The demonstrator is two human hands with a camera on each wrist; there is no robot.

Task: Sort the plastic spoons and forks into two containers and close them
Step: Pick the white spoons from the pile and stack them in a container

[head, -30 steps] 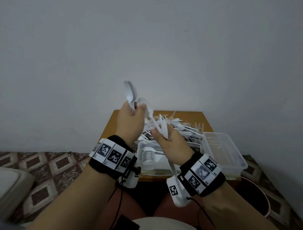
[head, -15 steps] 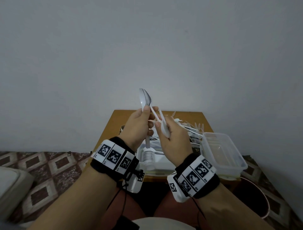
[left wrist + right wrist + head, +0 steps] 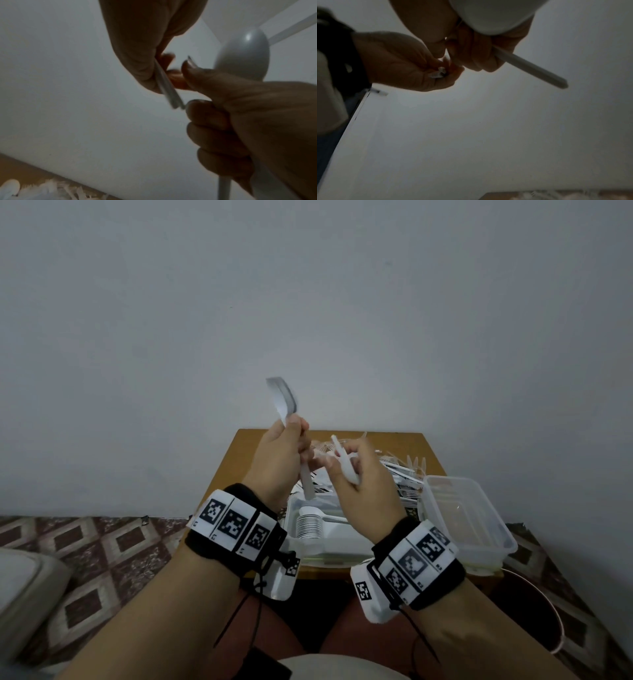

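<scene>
Gripping stacked spoons (image 3: 282, 402) in your left hand (image 3: 277, 463) and another spoon (image 3: 346, 462) in your right hand (image 3: 359, 487), you risk spilling them toward the heap (image 3: 400, 465) at 1 o'clock.

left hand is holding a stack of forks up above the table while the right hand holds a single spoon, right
Not quite. The left hand holds a stack of spoons, not forks: the head view shows rounded bowls above its grip, and the left wrist view shows a smooth bowl too. The rest stands: the right hand holds a single spoon above the table.
</scene>
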